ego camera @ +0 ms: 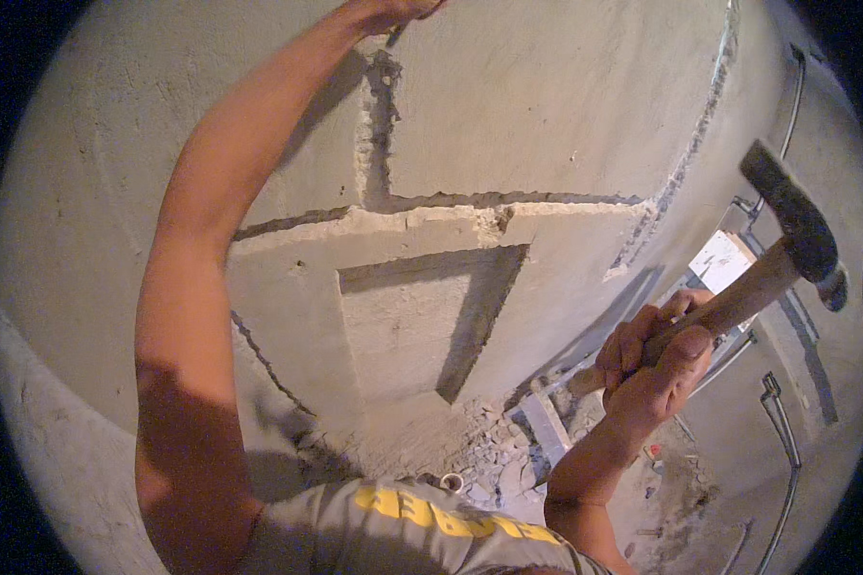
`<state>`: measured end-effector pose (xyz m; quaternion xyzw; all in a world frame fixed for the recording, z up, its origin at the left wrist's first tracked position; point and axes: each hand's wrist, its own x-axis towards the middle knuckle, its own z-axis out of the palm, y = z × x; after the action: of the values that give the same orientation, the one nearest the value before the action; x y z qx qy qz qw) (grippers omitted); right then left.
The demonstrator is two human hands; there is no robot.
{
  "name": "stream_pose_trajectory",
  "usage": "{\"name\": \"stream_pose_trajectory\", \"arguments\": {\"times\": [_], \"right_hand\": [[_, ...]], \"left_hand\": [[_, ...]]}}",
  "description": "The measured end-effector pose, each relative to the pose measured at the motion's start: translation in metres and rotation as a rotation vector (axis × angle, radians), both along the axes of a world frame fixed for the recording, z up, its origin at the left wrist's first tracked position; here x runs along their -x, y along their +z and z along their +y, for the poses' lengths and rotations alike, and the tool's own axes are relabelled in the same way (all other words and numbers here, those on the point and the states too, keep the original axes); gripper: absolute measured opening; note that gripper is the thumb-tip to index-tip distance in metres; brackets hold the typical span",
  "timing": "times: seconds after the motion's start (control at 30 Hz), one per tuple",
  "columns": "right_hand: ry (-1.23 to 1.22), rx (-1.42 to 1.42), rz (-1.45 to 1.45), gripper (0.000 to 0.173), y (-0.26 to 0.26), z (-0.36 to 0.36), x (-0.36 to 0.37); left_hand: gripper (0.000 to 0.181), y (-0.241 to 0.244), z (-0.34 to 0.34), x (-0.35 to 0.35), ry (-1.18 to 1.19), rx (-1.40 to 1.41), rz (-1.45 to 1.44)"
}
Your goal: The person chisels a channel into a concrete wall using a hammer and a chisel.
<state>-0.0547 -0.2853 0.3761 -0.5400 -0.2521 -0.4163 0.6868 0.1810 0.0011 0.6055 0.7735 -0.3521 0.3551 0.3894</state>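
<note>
My right hand [658,352] grips the wooden handle of a hammer [791,215], held raised out from the wall on the right. The hammer's dark steel head points up and away. My left hand [399,8] reaches high up the wall and is partly cut off by the top edge of the view. From under it shows the dark end of a chisel [394,36], at the upper end of a vertical groove [380,129] cut in the plaster wall [489,115]. This groove runs down into a horizontal groove [467,201] with rough, broken edges.
Below the horizontal groove is a rectangular recess [403,323] in the wall. Broken plaster rubble [489,445] covers the floor at its foot, beside a grey board or bar [546,420]. Another groove [697,129] climbs the wall at right. Conduit pipes [787,438] run farther right.
</note>
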Motion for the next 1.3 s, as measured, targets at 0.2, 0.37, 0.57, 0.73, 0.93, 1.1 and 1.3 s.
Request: {"name": "stream_pose_trajectory", "arguments": {"times": [0.2, 0.37, 0.57, 0.73, 0.93, 1.1, 1.3], "right_hand": [[0.124, -0.041, 0.122, 0.052, -0.012, 0.004, -0.005], [0.178, -0.004, 0.086, 0.054, -0.015, 0.011, -0.012], [0.107, 0.032, 0.125, 0.052, -0.018, 0.025, -0.014], [0.134, 0.056, 0.113, 0.052, -0.023, 0.033, -0.018], [0.116, 0.075, 0.134, 0.051, -0.031, 0.037, -0.019], [0.082, 0.074, 0.136, 0.050, -0.029, 0.037, -0.021], [0.085, -0.157, -0.238, 0.040, 0.035, 0.041, -0.021]], "left_hand": [[0.037, -0.004, 0.014, 0.010, -0.259, 0.017, -0.102], [0.037, -0.017, 0.030, 0.008, -0.241, -0.045, -0.130], [0.037, -0.027, 0.023, 0.020, -0.143, -0.005, -0.166], [0.037, -0.017, 0.017, 0.010, -0.347, -0.085, -0.075], [0.036, -0.012, 0.018, -0.003, -0.403, -0.179, -0.168], [0.036, -0.014, 0.015, -0.001, -0.416, -0.226, -0.239], [0.033, -0.017, 0.017, -0.057, -0.439, -0.428, -0.656]]}}
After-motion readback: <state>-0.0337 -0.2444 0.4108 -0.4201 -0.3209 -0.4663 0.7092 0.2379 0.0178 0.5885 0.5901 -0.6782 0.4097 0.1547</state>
